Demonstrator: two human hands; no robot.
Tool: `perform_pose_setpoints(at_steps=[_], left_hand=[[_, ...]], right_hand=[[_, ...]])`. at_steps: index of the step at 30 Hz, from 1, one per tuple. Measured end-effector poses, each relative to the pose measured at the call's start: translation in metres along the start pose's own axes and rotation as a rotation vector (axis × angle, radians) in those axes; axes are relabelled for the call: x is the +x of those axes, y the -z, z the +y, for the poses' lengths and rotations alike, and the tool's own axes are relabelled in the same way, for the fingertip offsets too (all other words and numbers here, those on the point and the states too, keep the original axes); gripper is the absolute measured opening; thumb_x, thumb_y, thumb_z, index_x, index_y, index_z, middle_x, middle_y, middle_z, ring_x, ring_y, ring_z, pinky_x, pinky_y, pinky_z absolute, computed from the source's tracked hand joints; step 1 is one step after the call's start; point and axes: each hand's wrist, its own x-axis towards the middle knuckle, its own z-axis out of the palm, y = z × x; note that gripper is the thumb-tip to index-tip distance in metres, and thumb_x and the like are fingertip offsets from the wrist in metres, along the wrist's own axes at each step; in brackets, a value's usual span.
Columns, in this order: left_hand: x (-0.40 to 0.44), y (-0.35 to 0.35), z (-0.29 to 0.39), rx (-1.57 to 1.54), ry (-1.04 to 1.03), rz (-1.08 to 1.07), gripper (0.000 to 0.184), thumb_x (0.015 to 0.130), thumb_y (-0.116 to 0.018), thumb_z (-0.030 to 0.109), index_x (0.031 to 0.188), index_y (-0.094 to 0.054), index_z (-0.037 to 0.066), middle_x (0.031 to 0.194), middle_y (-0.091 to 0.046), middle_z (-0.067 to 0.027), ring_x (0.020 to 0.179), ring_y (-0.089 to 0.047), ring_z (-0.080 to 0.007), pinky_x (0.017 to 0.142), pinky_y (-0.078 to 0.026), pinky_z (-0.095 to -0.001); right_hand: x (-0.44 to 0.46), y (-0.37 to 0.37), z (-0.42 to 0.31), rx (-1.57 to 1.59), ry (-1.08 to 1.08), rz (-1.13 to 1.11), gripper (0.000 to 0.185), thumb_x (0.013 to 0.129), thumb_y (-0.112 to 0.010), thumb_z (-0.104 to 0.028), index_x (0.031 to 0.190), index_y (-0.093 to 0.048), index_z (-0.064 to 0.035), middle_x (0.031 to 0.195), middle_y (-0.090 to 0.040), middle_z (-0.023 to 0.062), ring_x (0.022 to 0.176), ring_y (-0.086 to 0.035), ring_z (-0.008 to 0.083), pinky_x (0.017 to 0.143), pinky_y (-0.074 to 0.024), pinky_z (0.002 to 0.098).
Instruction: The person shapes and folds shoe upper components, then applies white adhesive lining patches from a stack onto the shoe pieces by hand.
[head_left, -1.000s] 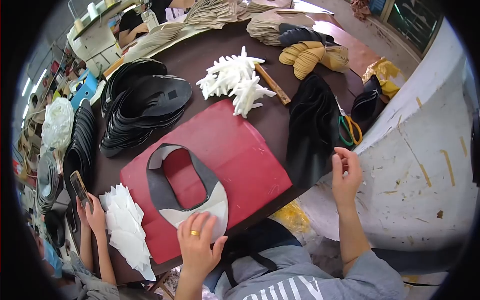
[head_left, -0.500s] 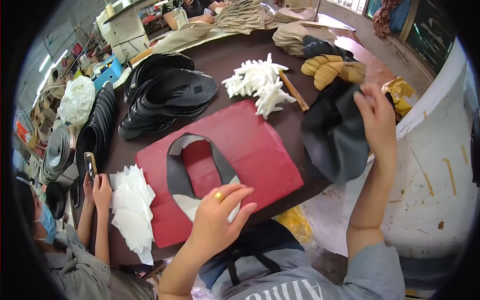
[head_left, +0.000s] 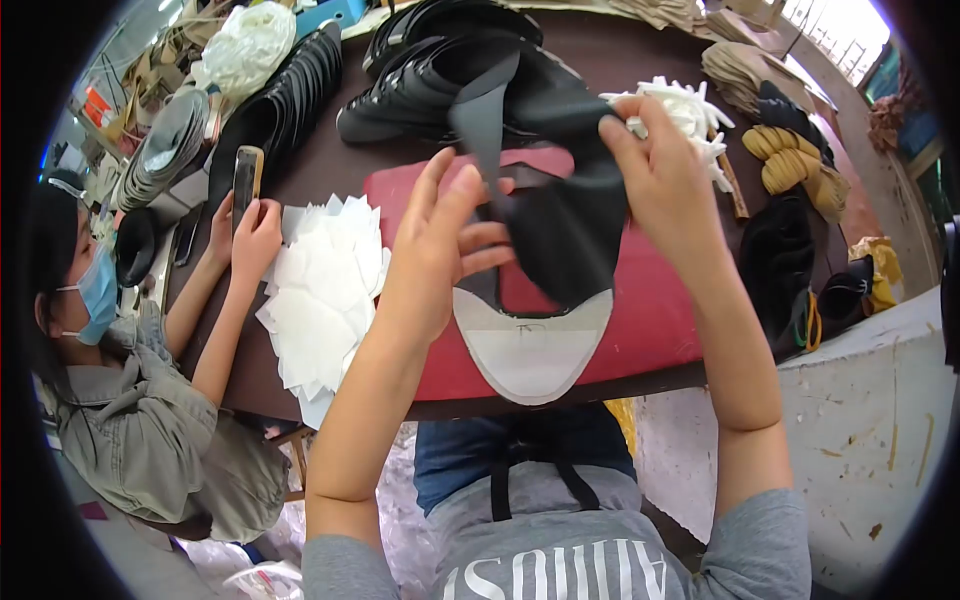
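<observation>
Red mat [head_left: 655, 295] on the table [head_left: 610, 60], pale-ended cutout [head_left: 535, 350] lying on it. Right hand [head_left: 665, 185] pinches the black piece [head_left: 575, 215] above, probably so it hangs loose; left hand [head_left: 425, 240] is open, contact unclear.

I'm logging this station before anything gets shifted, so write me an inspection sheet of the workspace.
surface: dark table, red mat on it
job's things: black piece raised over the mat; pale-ended piece lying on it
clutter: white sheets, stacked black pieces, white pieces, tan bundle, orange handle
hands: right hand grips the black piece; left hand at its edge, hold unclear
cables: nothing seen on the mat; background lines too unclear
surroundings: masked co-worker holding phone; pale scuffed surface at right
</observation>
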Motion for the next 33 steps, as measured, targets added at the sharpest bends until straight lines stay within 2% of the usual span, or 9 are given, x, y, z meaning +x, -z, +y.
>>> perform_pose_setpoints(at_steps=[2,5,6,10,16,20,26,30,33], left_hand=[[-0.009,0.014,-0.016,0.245,-0.083,-0.006,0.048,0.088,-0.061,0.014,0.13,-0.044,-0.002,0.107,-0.062,-0.0159,0.082,-0.065,-0.019,0.068,-0.053,-0.0267],[-0.017,0.028,-0.04,0.965,-0.362,-0.094,0.05,0.087,-0.06,0.013,0.132,-0.043,0.0,0.107,-0.062,-0.0164,0.079,-0.063,-0.0178,0.067,-0.052,-0.0254],[-0.015,0.029,-0.04,0.962,-0.352,-0.091,0.05,0.087,-0.06,0.013,0.132,-0.043,0.0,0.107,-0.062,-0.0164,0.079,-0.063,-0.0178,0.067,-0.052,-0.0254],[0.003,0.027,-0.025,0.514,0.218,-0.073,0.046,0.084,-0.062,0.015,0.127,-0.049,0.001,0.103,-0.063,-0.0171,0.077,-0.061,-0.0184,0.067,-0.052,-0.026],[0.028,0.013,-0.018,0.812,-0.04,-0.054,0.028,0.087,-0.058,0.014,0.112,-0.058,0.0,0.091,-0.065,-0.0113,0.073,-0.062,-0.0156,0.06,-0.052,-0.0237],[0.031,0.005,-0.007,0.172,0.139,0.008,0.026,0.09,-0.054,0.014,0.111,-0.058,0.001,0.091,-0.065,-0.0099,0.069,-0.062,-0.0137,0.059,-0.053,-0.0226],[-0.005,0.029,-0.024,0.482,0.223,-0.004,0.023,0.092,-0.053,0.019,0.104,-0.062,0.002,0.086,-0.065,-0.0088,0.064,-0.065,-0.0155,0.056,-0.053,-0.0224],[0.009,0.02,-0.006,0.718,0.081,-0.067,0.023,0.092,-0.053,0.019,0.091,-0.064,-0.001,0.077,-0.064,-0.0089,0.059,-0.065,-0.0176,0.053,-0.053,-0.0221],[0.024,0.016,0.001,0.547,-0.009,-0.046,0.024,0.092,-0.054,0.019,0.086,-0.064,-0.001,0.074,-0.065,-0.01,0.057,-0.066,-0.0182,0.052,-0.052,-0.0221]], right_hand=[[-0.022,-0.007,-0.007,0.215,-0.365,-0.163,0.014,0.093,-0.056,-0.015,0.102,-0.058,-0.0054,0.065,-0.056,0.0038,0.05,-0.042,0.01,0.05,-0.0342,0.0276],[-0.04,-0.012,0.007,0.248,-0.392,-0.33,0.014,0.09,-0.056,-0.01,0.102,-0.056,-0.0028,0.067,-0.057,0.0057,0.053,-0.047,0.0122,0.051,-0.0355,0.0294],[-0.038,-0.009,0.011,0.245,-0.399,-0.339,0.014,0.09,-0.056,-0.01,0.102,-0.056,-0.0028,0.067,-0.057,0.0057,0.053,-0.047,0.0122,0.051,-0.0355,0.0294],[-0.016,0.011,0.019,-0.027,-0.16,-0.515,0.014,0.086,-0.057,-0.006,0.099,-0.054,0.0002,0.068,-0.057,0.0058,0.055,-0.047,0.0144,0.053,-0.0364,0.0304],[-0.003,0.014,0.006,-0.38,0.279,-0.541,0.013,0.084,-0.057,-0.002,0.095,-0.053,0.0028,0.067,-0.054,0.0059,0.057,-0.041,0.0167,0.055,-0.0369,0.031],[0.019,0.009,0.005,-0.278,0.181,-0.167,0.01,0.084,-0.058,-0.004,0.091,-0.054,0.0028,0.067,-0.053,0.0059,0.056,-0.04,0.0184,0.057,-0.0374,0.0313],[-0.021,0.011,0.007,-0.128,-0.15,-0.449,0.012,0.085,-0.06,-0.007,0.089,-0.056,0.0029,0.077,-0.057,0.0058,0.062,-0.047,0.0186,0.06,-0.0386,0.0313],[0.009,0.001,0.0,-0.291,0.355,-0.051,0.015,0.084,-0.063,-0.011,0.089,-0.059,0.0033,0.091,-0.058,0.0061,0.069,-0.051,0.0205,0.065,-0.0403,0.0309],[0.021,0.0,-0.009,-0.382,0.447,-0.046,0.015,0.084,-0.063,-0.011,0.087,-0.06,0.0038,0.096,-0.057,0.0066,0.072,-0.051,0.0218,0.066,-0.0409,0.0308]])
